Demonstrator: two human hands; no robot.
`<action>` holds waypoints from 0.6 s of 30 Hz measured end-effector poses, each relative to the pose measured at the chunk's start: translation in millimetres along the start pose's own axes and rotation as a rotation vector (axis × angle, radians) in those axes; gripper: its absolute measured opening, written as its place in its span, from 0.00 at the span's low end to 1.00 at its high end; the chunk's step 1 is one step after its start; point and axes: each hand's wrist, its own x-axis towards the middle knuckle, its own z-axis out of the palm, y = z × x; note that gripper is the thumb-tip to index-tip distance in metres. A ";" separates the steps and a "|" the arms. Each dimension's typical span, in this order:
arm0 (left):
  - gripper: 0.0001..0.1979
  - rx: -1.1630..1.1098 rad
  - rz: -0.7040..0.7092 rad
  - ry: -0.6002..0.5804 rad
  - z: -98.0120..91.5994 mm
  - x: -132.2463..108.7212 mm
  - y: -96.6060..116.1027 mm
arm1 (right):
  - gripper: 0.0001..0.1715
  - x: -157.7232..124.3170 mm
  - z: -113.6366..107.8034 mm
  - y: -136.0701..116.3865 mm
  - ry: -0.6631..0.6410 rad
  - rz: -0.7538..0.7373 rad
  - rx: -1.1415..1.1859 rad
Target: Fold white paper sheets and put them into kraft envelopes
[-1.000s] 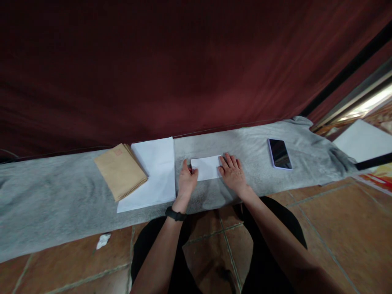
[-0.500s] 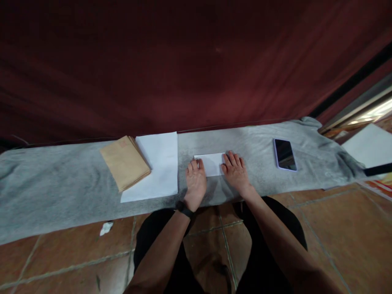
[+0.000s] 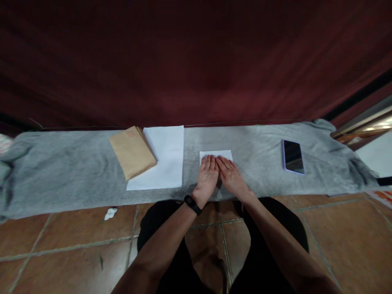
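Rn L hand, R hand, fingers together, on 1 ppr; 1 phone apart.

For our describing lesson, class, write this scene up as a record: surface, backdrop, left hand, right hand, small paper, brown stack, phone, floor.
Surface: grey cloth
Backdrop: dark red fabric
Left hand: palm down on the small paper, black band at its wrist
Right hand: palm down on the same paper, fingertips close to the left's
Small paper: white, far edge visible beyond the fingertips
Brown stack: partly over larger white paper, left of the hands
Phone: screen up, right of the hands
Floor: brown tiles, with a white scrap
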 end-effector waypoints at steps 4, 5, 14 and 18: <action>0.30 0.010 -0.023 -0.025 -2.2 -0.9 1.2 | 0.32 -4.9 1.9 0.5 -0.007 0.008 -0.042; 0.30 0.004 -0.035 -0.030 -2.9 -1.3 1.5 | 0.32 -5.7 2.0 1.3 -0.006 0.016 -0.055; 0.27 -0.020 -0.191 -0.041 -7.3 -2.6 -5.4 | 0.33 -9.3 5.1 -1.6 0.032 0.057 -0.123; 0.26 -0.130 -0.229 0.021 -8.6 -2.4 -15.1 | 0.33 -9.4 5.2 -4.7 0.029 0.085 -0.140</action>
